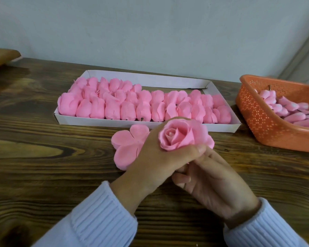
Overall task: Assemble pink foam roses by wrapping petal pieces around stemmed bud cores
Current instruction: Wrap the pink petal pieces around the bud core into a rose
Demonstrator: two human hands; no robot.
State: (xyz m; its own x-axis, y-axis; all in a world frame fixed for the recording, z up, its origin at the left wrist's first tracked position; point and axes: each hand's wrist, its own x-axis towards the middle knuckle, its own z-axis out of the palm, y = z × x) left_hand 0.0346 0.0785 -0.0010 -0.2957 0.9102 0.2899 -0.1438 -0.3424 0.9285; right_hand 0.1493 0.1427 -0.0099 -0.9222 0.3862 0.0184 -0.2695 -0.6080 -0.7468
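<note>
A person sits at a dark-grained wooden table (43,139), both forearms reaching in from the bottom edge in pale blue ribbed sleeves (100,220). The two hands meet at the centre, just above the tabletop, and between them they hold up a pink foam rose (182,136) with its open bloom facing the viewer.

The left hand (150,157) comes in from the lower left with its back turned up. Its thumb lies flat across the near side of the bloom's base, and its fingers are curled round the far side, out of sight behind the petals. The right hand (212,177) lies palm up just beneath. Its fingers curl upward to the underside of the bloom and touch the left thumb, closed on the rose's base. The stem is hidden inside the two hands.

A stack of flat, clover-shaped pink foam petal pieces (127,148) lies on the table just beyond the left hand, partly covered by it. Behind the hands sits a long shallow white cardboard tray (150,79), packed with rows of pink foam roses (114,107) on their sides. At the right edge stands an orange perforated plastic basket (257,118) holding pale pink bud cores (292,111) with dark stems.
</note>
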